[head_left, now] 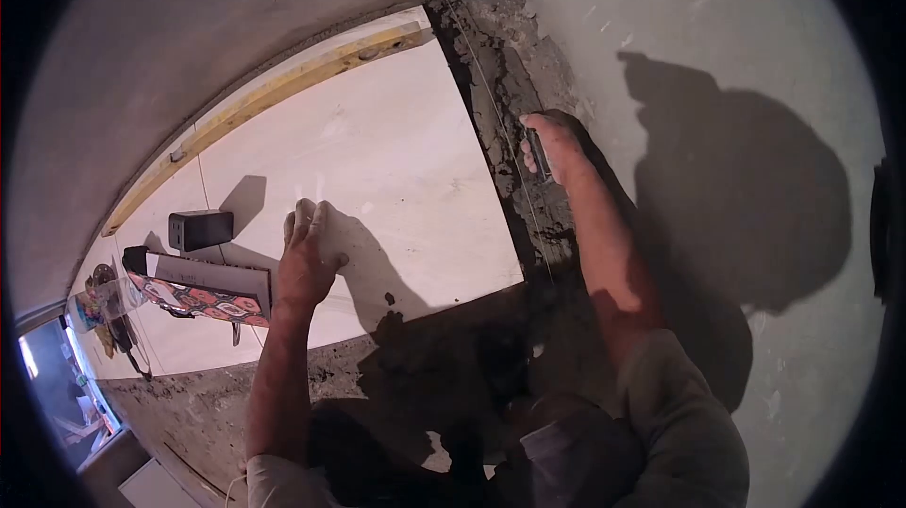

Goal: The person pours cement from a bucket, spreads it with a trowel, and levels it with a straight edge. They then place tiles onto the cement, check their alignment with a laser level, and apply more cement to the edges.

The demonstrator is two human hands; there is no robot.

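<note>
My left hand (310, 253) rests on a large white tile (406, 149), its fingers stretched out towards the far wall. To the right, my right hand (555, 147) is closed round a short dark object (540, 155); the palm and fingers hide most of it, so its kind does not show. This hand is over a strip of rough grey mortar (505, 83) between the tile edge and the right wall. A thin string (491, 93) runs along the strip, just left of my right hand.
A yellow spirit level (255, 100) lies on the tiles along the far wall. Left of my left hand are a black box (200, 229) and a patterned bag (208, 296). Several small items (109, 305) lie farther left. The right wall (793, 319) stands close beside my right arm.
</note>
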